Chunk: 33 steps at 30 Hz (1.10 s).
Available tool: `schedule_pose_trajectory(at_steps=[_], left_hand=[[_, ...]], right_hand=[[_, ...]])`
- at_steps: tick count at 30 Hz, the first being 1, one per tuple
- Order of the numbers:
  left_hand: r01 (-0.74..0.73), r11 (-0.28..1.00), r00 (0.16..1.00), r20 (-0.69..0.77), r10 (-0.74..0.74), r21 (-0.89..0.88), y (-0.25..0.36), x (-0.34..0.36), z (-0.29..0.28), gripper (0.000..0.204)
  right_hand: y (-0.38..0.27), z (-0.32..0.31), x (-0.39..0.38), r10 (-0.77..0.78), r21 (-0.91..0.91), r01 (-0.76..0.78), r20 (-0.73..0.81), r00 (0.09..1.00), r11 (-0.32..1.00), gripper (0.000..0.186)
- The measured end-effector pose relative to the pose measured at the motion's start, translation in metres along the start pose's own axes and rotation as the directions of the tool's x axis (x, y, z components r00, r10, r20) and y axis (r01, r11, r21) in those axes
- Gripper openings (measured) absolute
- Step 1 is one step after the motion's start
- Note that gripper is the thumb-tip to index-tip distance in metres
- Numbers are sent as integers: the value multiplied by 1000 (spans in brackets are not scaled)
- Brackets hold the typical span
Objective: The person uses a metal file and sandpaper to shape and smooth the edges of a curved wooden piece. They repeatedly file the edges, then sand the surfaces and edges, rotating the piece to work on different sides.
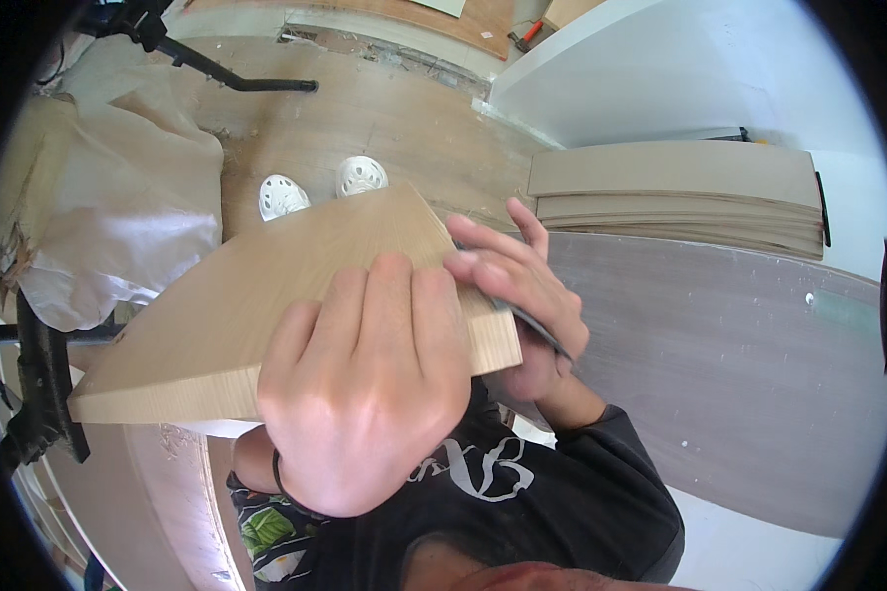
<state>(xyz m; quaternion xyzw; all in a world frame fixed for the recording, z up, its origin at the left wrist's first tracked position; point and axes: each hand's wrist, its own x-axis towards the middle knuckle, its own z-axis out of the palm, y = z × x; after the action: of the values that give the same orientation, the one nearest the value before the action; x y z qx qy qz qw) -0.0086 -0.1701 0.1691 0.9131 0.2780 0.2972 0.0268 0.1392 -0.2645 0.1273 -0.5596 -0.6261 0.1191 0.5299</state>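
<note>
Basically, wood board (237, 281) sits mid-view, in front of the black shirt (601, 492); whatever supports it underneath is hidden. Left hand (370, 379) grasps its near edge, fingers laid over the top face, presumably to steady it; thumb out of sight. Right hand (544, 295) curls round the right end, gripping a thin dark strip (542, 329) there, likely for firm contact. Strip mostly covered, material unclear.

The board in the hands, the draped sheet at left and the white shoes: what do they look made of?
Board: wood or wood veneer, pale and smooth; fine grain lines show on its edge, though its core stays uncertain.
Draped sheet: probably thin plastic film; it looks translucent, with shiny creases.
Shoes: perhaps moulded foam or rubber; white, with cut-out holes.
</note>
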Motion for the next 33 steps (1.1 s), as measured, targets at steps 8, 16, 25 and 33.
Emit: schedule_pose_trajectory(at_steps=[8, 16, 25, 33], left_hand=[[6, 1000, 999, 43, -6, -3, -1, -6, -2, 12], [-7, 1000, 998, 64, 7, 0, -3, -5, -3, 12], [-42, 999, 999, 32, 42, 16, -3, -4, -3, 13], [23, 926, 973, 220, 65, -376, -13, -3, -32, 41]], right_hand=[[2, 3, -1, -8, -4, 8, -26, 1000, 1000, 51], [0, 9, -2, -96, -117, 91, -41, 995, 989, 41], [-11, 1, 6, -131, -222, 138, 44, 990, 965, 42], [31, -14, -2, 147, 198, -56, -481, 864, 979, 51]])
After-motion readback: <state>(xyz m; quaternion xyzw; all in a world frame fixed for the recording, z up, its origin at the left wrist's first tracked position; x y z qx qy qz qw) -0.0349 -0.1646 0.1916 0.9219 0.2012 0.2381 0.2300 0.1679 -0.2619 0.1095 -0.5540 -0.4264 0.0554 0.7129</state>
